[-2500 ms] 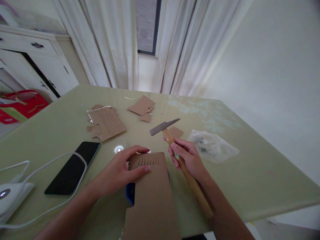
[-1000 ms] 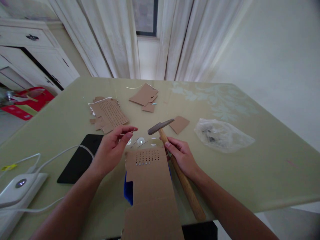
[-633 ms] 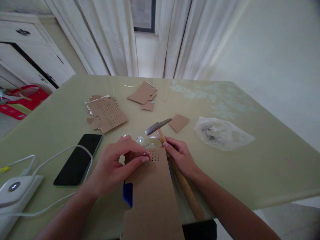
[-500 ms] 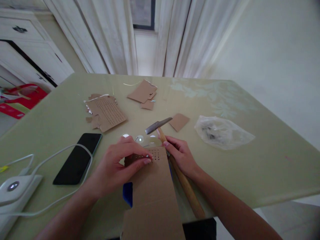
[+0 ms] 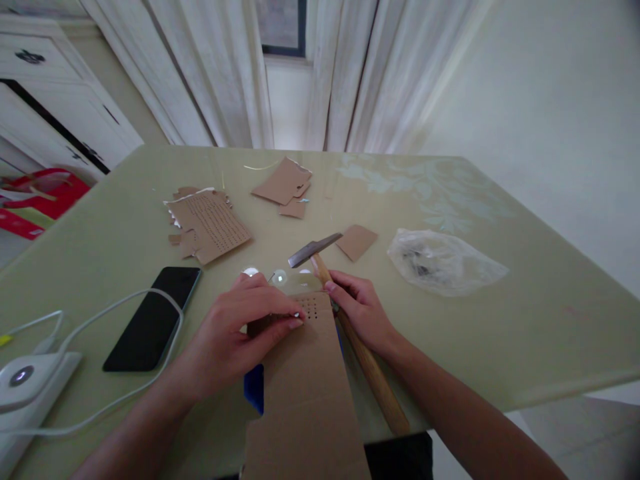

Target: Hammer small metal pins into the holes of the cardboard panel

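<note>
Thumb and forefinger of my left hand (image 5: 245,327) are pinched around a small nail (image 5: 297,314), whose shiny head just shows above the fingertips. They rest on the far end of a long brown cardboard strip (image 5: 310,380), left of several rows of small punched holes. My right hand (image 5: 361,310) grips a hammer (image 5: 373,373) by its wooden handle, close below the metal head, at the strip's right edge. The hammer head lies beyond the strip's far edge. Something blue (image 5: 254,388) shows beneath the cardboard.
A black phone (image 5: 153,320) lies left, crossed by a white cable near a power strip (image 5: 37,393). Beyond are a hole-punched cardboard piece (image 5: 207,227), cardboard scraps (image 5: 284,181), a single scrap (image 5: 357,241) and a clear plastic bag (image 5: 445,261) with dark contents.
The nail head sits slightly lower between my left fingertips, which have drawn a little closer together. My right hand and the hammer have barely moved. The view has shifted slightly.
</note>
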A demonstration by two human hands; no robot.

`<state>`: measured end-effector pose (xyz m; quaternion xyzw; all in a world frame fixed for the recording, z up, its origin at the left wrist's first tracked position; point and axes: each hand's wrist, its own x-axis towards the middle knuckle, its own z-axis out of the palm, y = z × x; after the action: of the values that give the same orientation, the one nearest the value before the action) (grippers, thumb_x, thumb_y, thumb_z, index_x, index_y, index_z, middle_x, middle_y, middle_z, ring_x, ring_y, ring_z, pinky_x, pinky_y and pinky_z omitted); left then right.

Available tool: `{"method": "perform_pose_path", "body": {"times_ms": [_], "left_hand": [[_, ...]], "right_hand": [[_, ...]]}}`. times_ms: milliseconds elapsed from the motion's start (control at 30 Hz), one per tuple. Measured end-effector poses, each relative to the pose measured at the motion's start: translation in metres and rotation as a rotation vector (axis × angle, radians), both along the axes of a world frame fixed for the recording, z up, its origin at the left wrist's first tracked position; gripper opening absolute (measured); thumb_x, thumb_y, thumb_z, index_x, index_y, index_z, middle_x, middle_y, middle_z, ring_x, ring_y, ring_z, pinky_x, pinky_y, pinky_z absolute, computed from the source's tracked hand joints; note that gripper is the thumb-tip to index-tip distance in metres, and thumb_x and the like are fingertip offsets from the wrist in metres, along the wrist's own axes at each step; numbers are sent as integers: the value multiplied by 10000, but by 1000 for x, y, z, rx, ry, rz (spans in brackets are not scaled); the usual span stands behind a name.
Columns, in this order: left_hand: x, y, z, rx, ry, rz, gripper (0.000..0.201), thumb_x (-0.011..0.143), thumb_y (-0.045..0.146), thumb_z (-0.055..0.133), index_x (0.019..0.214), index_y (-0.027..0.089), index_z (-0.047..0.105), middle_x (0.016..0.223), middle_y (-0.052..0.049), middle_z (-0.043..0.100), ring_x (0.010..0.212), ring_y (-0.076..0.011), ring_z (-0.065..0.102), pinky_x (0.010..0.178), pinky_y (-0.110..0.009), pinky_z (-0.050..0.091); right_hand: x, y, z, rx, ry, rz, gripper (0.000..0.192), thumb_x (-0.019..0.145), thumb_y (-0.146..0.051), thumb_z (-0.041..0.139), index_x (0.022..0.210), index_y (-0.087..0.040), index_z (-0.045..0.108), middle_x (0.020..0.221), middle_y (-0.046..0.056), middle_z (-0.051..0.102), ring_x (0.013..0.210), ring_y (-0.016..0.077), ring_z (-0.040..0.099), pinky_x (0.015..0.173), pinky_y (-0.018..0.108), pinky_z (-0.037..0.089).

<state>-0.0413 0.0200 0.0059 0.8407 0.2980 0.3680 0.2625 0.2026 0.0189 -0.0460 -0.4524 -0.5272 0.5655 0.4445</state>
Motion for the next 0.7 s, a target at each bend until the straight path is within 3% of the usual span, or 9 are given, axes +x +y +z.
{"method": "perform_pose_path", "body": {"times_ms": [700], "left_hand": [[1,-1,2,26,3,-10,130,1017,146,731,1068,263,758,918,43,811,737,-134,634,852,-339,462]], "right_hand": [[0,-1,0,-11,24,11,312,1016,-435,663,1124,-196,832,843,28,712,764,188,660,651,275,559]]}}
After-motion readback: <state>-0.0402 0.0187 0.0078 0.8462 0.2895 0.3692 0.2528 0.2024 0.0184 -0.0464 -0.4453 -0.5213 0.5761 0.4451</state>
